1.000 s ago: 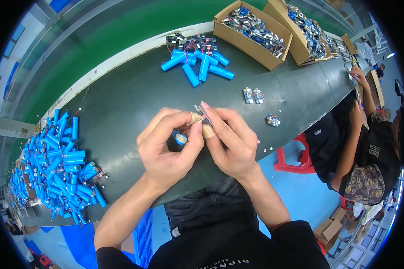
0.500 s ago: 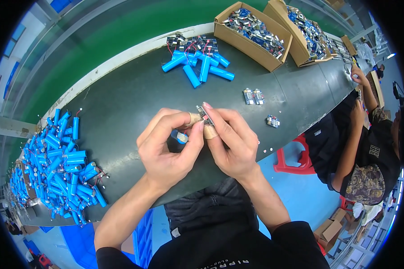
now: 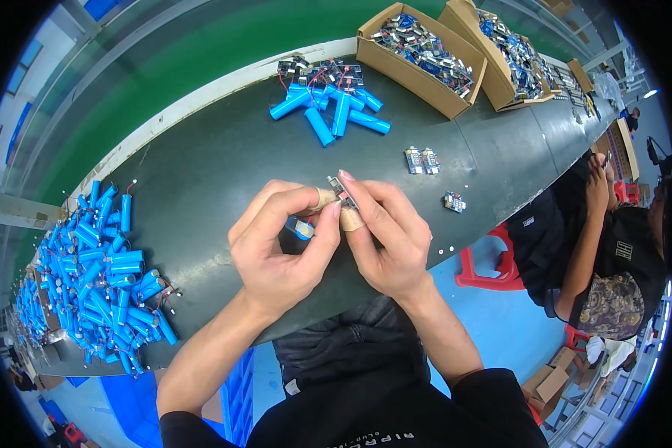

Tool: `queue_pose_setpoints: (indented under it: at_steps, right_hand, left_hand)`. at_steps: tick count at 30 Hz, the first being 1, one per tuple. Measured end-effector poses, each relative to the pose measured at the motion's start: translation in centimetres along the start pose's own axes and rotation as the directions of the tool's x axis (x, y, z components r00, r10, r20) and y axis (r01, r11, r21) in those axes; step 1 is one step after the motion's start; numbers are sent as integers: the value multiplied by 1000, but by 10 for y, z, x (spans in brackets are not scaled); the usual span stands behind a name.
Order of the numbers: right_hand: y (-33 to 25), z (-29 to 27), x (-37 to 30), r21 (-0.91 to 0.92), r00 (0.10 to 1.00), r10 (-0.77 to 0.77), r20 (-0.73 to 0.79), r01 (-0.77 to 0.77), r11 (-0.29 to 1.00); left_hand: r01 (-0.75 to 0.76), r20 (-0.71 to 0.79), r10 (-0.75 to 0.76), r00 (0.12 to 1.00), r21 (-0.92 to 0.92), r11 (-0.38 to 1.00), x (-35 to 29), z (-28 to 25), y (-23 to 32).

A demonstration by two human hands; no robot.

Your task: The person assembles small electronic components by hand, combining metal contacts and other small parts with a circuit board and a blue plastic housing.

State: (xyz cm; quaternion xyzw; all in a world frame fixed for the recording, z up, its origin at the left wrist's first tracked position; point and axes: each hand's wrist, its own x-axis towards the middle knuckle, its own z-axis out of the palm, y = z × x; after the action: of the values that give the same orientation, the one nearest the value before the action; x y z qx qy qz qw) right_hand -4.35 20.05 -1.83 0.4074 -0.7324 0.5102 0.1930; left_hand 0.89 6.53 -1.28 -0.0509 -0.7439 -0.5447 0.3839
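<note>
Both my hands meet over the dark table, fingers pinched around a small circuit board (image 3: 343, 193) with metal connectors along its edge. My right hand (image 3: 387, 235) grips the board between thumb and fingers. Thumb and index finger of my left hand (image 3: 276, 239) press at the board's left side, and a blue cylindrical battery cell (image 3: 301, 228) sits within that hand, mostly hidden behind the fingers. Tan tape wraps a finger on each hand. Whether a wire joins the cell to the board is hidden by my fingertips.
A heap of blue battery cells (image 3: 108, 276) lies at left. Cells wired to boards (image 3: 328, 104) lie at the far side. Two cardboard boxes (image 3: 418, 63) hold many boards. Loose boards (image 3: 422, 160) and another board (image 3: 454, 201) lie at right. A co-worker (image 3: 593, 231) sits at right.
My hands stay almost still around the board and battery cell. At right, the co-worker's hands have drawn back from the table toward the body.
</note>
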Motion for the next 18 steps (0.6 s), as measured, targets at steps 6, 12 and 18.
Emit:
queue_pose_setpoints:
  at_steps: [6, 12, 18]
  right_hand:
    - [1, 0, 0, -13, 1000, -7, -4, 7, 1000]
    - [0, 1, 1, 17, 1000, 1, 4, -2, 1000]
    - [0, 0, 0, 24, 1000, 5, 2, -5, 1000]
  left_hand:
    - [-8, 11, 8, 1000, 0, 1000, 0, 0, 0]
    - [-1, 12, 1, 1000, 2, 1000, 0, -1, 0]
    - [-24, 19, 24, 1000, 4, 1000, 0, -1, 0]
